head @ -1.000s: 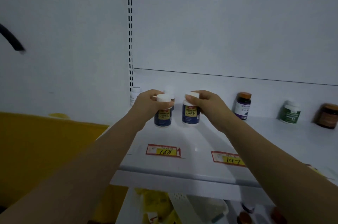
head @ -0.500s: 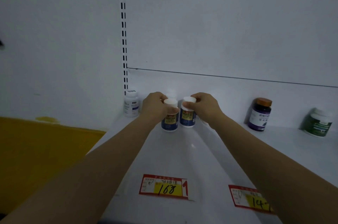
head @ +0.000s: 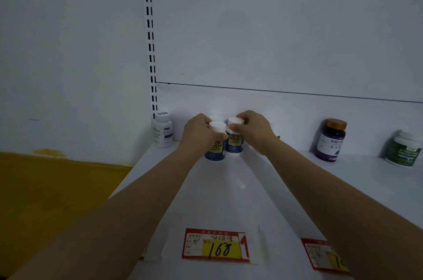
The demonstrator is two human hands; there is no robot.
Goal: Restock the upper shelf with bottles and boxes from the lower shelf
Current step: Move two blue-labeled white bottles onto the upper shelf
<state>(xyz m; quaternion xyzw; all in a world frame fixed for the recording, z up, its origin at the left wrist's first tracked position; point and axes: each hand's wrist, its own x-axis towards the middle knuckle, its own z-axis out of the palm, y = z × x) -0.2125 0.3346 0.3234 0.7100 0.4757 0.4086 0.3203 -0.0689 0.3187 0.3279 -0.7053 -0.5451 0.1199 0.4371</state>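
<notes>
At the back of the upper shelf (head: 229,199), close to the rear panel, I see both hands on two white-capped btls. L hand (head: 199,135) is curled round the cap and neck of the left blue bottle (head: 215,153). R hand (head: 254,129) pinches the cap of the right blue bottle (head: 234,144). Both stand upright, side by side; touching or not, can't tell. Another white cap (head: 216,118) shows just behind. A white bottle (head: 163,131) sits far left, w/ a purple bottle (head: 331,142) and a green bottle (head: 404,150) well apart to the right. The price tag (head: 215,246) up front reads 168.
</notes>
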